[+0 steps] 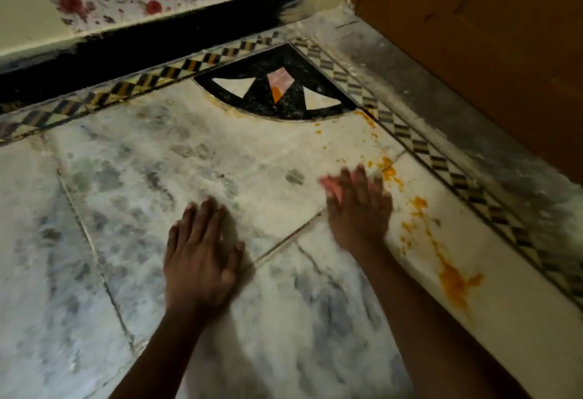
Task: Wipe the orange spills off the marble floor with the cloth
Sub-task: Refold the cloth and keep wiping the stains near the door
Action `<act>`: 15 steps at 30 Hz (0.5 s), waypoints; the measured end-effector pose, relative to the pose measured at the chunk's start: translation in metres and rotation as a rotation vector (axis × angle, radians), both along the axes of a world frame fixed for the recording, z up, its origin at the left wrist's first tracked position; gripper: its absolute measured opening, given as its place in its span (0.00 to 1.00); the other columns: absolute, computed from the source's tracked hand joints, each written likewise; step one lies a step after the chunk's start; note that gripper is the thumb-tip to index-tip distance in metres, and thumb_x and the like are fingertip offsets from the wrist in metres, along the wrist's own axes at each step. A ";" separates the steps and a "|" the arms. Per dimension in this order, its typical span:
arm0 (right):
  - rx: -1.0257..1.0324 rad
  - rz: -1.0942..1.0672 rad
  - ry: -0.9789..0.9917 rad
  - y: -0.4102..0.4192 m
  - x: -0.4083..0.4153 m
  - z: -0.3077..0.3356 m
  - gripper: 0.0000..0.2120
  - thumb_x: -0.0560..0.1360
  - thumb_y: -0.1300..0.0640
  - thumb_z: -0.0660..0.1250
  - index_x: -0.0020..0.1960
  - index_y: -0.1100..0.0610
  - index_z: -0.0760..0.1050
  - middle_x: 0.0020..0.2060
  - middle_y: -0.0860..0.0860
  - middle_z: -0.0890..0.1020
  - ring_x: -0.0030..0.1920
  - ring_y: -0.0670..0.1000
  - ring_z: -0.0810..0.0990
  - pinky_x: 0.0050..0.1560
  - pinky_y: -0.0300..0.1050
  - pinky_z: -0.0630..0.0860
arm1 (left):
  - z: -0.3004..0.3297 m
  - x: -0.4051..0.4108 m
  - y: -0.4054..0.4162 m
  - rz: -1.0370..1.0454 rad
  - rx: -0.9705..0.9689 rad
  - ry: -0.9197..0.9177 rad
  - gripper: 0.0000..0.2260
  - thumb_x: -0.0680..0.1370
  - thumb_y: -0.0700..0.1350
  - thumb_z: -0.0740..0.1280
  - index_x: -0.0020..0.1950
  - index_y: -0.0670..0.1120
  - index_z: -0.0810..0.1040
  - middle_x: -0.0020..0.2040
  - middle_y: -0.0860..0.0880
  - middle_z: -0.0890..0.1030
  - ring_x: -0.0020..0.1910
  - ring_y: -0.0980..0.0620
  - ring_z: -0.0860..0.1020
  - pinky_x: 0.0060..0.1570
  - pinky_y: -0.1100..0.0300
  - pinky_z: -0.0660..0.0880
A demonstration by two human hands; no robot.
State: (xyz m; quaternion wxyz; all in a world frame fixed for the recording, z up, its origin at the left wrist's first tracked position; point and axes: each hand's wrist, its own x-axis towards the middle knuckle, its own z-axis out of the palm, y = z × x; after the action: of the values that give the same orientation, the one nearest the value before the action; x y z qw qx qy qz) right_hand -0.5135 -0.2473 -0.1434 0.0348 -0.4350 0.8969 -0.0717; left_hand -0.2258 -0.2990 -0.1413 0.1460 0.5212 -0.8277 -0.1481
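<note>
Head view: left hand (pixel 197 250) flat and relaxed on marble floor (pixel 132 177) as a prop, right hand (pixel 358 206) pressing pink cloth (pixel 329 187) beside orange spills (pixel 454 281), ready for wiping.

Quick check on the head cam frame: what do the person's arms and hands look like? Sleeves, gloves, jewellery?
Both forearms are bare up to the frame edge, with no sleeve showing. The left hand and right hand wear no gloves. No rings, watch or bracelets are visible, though the right hand is motion-blurred, so small items there can't be ruled out.
</note>
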 end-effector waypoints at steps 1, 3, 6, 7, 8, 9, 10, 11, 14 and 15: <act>0.008 -0.023 -0.023 -0.013 0.005 -0.001 0.37 0.80 0.34 0.41 0.86 0.44 0.53 0.87 0.49 0.50 0.86 0.64 0.46 0.83 0.66 0.49 | -0.001 0.000 0.000 -0.020 0.008 0.017 0.33 0.79 0.62 0.58 0.81 0.48 0.69 0.85 0.50 0.63 0.85 0.43 0.58 0.81 0.43 0.57; -0.024 0.094 0.002 -0.003 0.026 0.000 0.35 0.82 0.37 0.46 0.86 0.46 0.54 0.87 0.50 0.51 0.86 0.65 0.47 0.82 0.68 0.52 | 0.000 0.003 0.004 -0.062 0.024 0.064 0.32 0.79 0.61 0.58 0.80 0.47 0.71 0.84 0.51 0.64 0.84 0.45 0.59 0.81 0.43 0.57; -0.094 0.371 0.110 0.092 0.057 -0.001 0.30 0.85 0.39 0.51 0.85 0.44 0.58 0.86 0.47 0.56 0.86 0.60 0.55 0.80 0.64 0.60 | 0.005 0.000 0.024 -0.100 0.018 0.153 0.31 0.80 0.61 0.58 0.79 0.47 0.72 0.83 0.52 0.65 0.82 0.48 0.64 0.81 0.49 0.57; -0.091 0.375 0.118 0.120 0.053 0.000 0.29 0.85 0.39 0.52 0.85 0.43 0.58 0.86 0.46 0.57 0.86 0.58 0.56 0.80 0.63 0.60 | 0.005 -0.006 0.035 -0.125 0.015 0.168 0.31 0.80 0.61 0.59 0.80 0.48 0.72 0.83 0.52 0.65 0.82 0.48 0.64 0.80 0.49 0.58; -0.101 0.331 0.128 0.137 0.042 -0.003 0.29 0.85 0.39 0.52 0.85 0.42 0.58 0.86 0.46 0.57 0.85 0.58 0.57 0.79 0.62 0.60 | 0.003 -0.012 0.048 -0.163 0.012 0.169 0.30 0.80 0.60 0.59 0.80 0.49 0.71 0.83 0.51 0.65 0.82 0.48 0.64 0.80 0.49 0.59; -0.102 0.251 0.127 0.139 0.027 -0.005 0.29 0.84 0.39 0.52 0.85 0.43 0.60 0.86 0.46 0.58 0.85 0.60 0.58 0.79 0.63 0.60 | 0.000 -0.018 0.063 -0.202 0.003 0.165 0.30 0.80 0.60 0.60 0.80 0.49 0.71 0.83 0.51 0.65 0.83 0.48 0.63 0.79 0.49 0.60; -0.088 0.151 0.124 0.132 0.012 -0.005 0.30 0.84 0.39 0.52 0.84 0.44 0.61 0.85 0.47 0.59 0.84 0.61 0.59 0.79 0.65 0.61 | -0.003 -0.025 0.081 -0.237 -0.013 0.156 0.31 0.80 0.60 0.61 0.81 0.50 0.70 0.84 0.50 0.64 0.83 0.49 0.62 0.79 0.49 0.60; -0.074 0.057 0.108 0.114 -0.001 -0.006 0.31 0.83 0.38 0.51 0.84 0.44 0.62 0.85 0.49 0.60 0.84 0.63 0.60 0.79 0.66 0.61 | -0.006 -0.030 0.096 -0.257 -0.023 0.136 0.31 0.80 0.61 0.61 0.81 0.50 0.69 0.84 0.50 0.63 0.84 0.49 0.61 0.79 0.49 0.59; -0.078 0.012 0.078 0.078 0.000 -0.008 0.33 0.81 0.38 0.53 0.83 0.47 0.64 0.85 0.52 0.62 0.84 0.66 0.58 0.79 0.70 0.60 | -0.011 -0.047 0.135 -0.205 -0.012 0.085 0.33 0.79 0.63 0.61 0.82 0.51 0.68 0.85 0.49 0.62 0.84 0.47 0.59 0.80 0.48 0.57; -0.092 0.069 0.104 0.086 0.009 -0.008 0.32 0.81 0.39 0.54 0.84 0.48 0.64 0.85 0.52 0.62 0.84 0.66 0.57 0.79 0.69 0.60 | -0.009 -0.055 0.146 -0.181 -0.004 0.076 0.33 0.78 0.63 0.61 0.81 0.51 0.68 0.85 0.48 0.62 0.84 0.46 0.59 0.80 0.47 0.57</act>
State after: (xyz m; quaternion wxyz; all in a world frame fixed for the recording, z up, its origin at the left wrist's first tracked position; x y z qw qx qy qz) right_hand -0.5041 -0.1610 -0.1512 -0.0293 -0.4697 0.8778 -0.0890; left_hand -0.2806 -0.1530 -0.1503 0.1644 0.4379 -0.8656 -0.1788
